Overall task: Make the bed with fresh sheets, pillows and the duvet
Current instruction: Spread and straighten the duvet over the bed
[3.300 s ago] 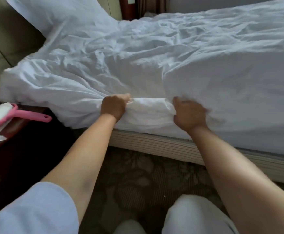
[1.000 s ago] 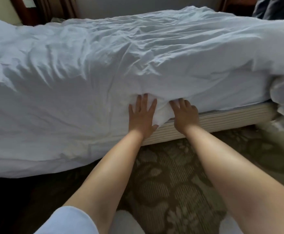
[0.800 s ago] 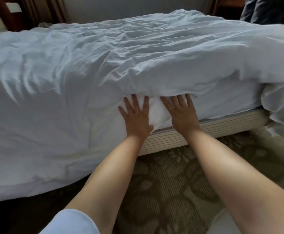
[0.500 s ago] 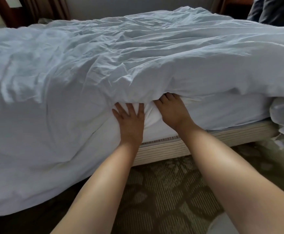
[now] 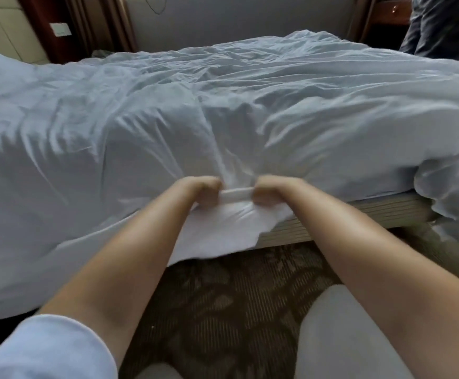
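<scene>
- Both hands clenched on one bunched edge of the white sheet, at the near side of the bed.
- Left hand curled round the fabric, knuckles up, blurred.
- Right hand curled round the same edge, just beside the left, a short taut strip of cloth stretched between the two.
- Sheet edge lifted off the side of the bed, its loose flap hanging below the hands over the striped bed base.
- Creases fanning up from the grip into the white duvet, spread rumpled over the whole top of the bed.
- Left of the hands, white bedding draped down the bed's near side almost to the floor.
- At the bed's right end, more white bedding bunched and hanging over the corner.
- Below the bed's near side, brown patterned carpet.
- Nearest the camera, a pale blue sleeve on the left arm and pale trouser legs.
- Beyond the bed's far side, a grey wall, dark curtains and wood trim to its left.
- Past the bed's far right corner, part of a second person in dark clothing.
</scene>
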{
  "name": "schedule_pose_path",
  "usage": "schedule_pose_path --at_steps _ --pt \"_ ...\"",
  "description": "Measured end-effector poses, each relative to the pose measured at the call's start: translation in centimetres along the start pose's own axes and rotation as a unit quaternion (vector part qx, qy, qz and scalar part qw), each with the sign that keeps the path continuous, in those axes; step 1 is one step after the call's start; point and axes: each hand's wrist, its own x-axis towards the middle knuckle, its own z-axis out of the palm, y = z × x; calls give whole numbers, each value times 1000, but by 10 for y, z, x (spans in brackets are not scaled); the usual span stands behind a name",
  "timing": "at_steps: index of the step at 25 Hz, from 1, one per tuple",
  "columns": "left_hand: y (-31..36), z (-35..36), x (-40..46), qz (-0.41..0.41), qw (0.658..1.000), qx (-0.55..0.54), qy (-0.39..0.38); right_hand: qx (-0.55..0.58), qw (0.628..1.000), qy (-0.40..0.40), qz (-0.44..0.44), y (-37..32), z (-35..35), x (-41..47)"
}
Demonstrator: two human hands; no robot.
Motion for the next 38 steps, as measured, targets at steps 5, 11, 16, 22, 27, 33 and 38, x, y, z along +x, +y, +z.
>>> schedule_pose_path --at_steps 5,11,16,22,27,33,38 --pt "7 49 -13 -8 998 56 -31 -37 998 -48 8 2 68 -10" --pt "13 60 -12 -21 1000 9 10 -60 992 113 5 19 82 -9" --pt "5 82 -3 -48 995 -56 -71 -45 995 -83 30 26 88 7" --pt "-10 93 18 -83 993 64 -51 -118 985 -104 73 52 103 32" --pt "20 86 38 24 973 102 204 -130 986 94 38 85 105 29" --pt "80 70 77 35 952 247 180 -104 983 135 75 140 99 28" --pt "143 56 112 65 958 193 203 -12 968 213 132 199 102 10"
